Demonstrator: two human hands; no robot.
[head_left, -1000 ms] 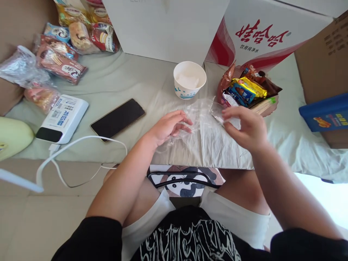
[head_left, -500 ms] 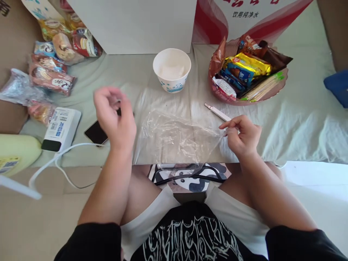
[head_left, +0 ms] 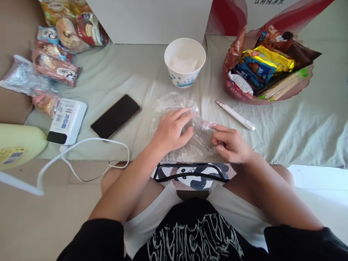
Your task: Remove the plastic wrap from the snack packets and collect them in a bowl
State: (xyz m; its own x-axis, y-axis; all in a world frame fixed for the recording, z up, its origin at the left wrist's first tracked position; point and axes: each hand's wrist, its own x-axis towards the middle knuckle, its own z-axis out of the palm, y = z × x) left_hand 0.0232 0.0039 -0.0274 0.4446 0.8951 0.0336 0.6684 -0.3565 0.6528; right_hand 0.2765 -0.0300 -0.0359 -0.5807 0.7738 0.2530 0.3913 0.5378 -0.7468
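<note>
A crumpled clear plastic bag (head_left: 179, 154) lies on the cloth near the front edge. My left hand (head_left: 172, 130) rests over it, fingers stretched forward and thumb apart. Bunched plastic shows by its fingertips. On the bag's right side, my right hand (head_left: 231, 143) is closed, with gathered plastic in its fingers and a bit of film around the index fingertip. A white paper bowl (head_left: 184, 79) with a blue print stands upright behind the bag, something pale inside it. Right of the bag lies a slim white cutter-like tool (head_left: 236, 115).
A pink bowl (head_left: 282, 99) at right holds wrapped snacks and toothpicks. At left are a black phone (head_left: 116, 116), a white power bank (head_left: 68, 121) with a cable (head_left: 95, 142), packaged snacks (head_left: 58, 70) and a pale yellow bottle (head_left: 21, 143). A white box (head_left: 152, 21) stands behind.
My left hand has come down from above the phone to the bag, uncovering the phone. The bag is bunched into a smaller area. My right hand has shifted slightly left.
</note>
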